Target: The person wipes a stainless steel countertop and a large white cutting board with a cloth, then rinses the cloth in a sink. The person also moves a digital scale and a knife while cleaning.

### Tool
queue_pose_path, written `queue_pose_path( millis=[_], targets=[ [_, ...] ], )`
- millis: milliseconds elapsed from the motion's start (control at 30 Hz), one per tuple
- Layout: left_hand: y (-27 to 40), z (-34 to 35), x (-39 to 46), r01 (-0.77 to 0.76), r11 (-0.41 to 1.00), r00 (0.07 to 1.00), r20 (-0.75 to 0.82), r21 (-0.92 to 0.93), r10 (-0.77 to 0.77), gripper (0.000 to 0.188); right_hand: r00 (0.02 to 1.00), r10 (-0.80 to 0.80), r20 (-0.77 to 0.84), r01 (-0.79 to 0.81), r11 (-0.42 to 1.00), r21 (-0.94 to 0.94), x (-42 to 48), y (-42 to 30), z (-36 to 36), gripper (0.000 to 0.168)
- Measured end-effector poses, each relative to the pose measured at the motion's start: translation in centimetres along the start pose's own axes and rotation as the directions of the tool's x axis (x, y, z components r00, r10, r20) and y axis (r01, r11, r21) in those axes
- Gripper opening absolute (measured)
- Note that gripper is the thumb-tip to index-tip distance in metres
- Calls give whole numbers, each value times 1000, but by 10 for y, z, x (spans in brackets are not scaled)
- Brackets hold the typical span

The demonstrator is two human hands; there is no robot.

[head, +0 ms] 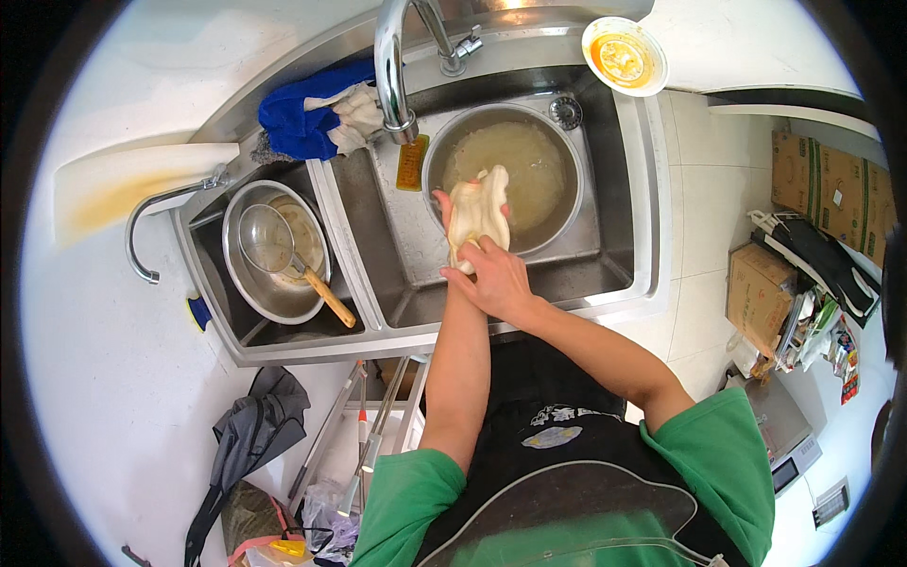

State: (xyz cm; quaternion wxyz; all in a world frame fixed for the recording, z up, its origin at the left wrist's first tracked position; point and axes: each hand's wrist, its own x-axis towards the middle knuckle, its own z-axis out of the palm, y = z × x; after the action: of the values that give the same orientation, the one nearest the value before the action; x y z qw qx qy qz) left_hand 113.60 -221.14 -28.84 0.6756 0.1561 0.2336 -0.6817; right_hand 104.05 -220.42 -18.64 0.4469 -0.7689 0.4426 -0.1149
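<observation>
A limp, cream-coloured, dough-like piece (479,209) lies over my left hand (442,204), above the near side of a large metal bowl (579,186). Only some fingers of that hand show at the piece's edges; its palm is hidden. My right hand (498,275) crosses over the left wrist and pinches the near end of the same piece. Cloudy, yellowish liquid (535,195) fills part of the bowl, which stands in the larger basin of a steel sink (407,255).
A curved faucet (390,71) overhangs the basin. Beside the bowl lies an amber bar (412,163). The left basin holds another metal bowl (234,283) with a wood-handled strainer (329,296). Cloths (305,117) and a stained white bowl (660,60) sit on the sink's rim.
</observation>
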Motion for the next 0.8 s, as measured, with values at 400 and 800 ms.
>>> queue_pose_path(
  millis=[400,800],
  targets=[
    [-9,-18,46,-60,838,742,-538,542,400,39,903,348,-252,-371,927,-48,118,110,24,37],
    [21,3,23,-279,713,768,-296,643,568,47,950,306,-57,-278,917,287,91,143,-27,40]
  ],
)
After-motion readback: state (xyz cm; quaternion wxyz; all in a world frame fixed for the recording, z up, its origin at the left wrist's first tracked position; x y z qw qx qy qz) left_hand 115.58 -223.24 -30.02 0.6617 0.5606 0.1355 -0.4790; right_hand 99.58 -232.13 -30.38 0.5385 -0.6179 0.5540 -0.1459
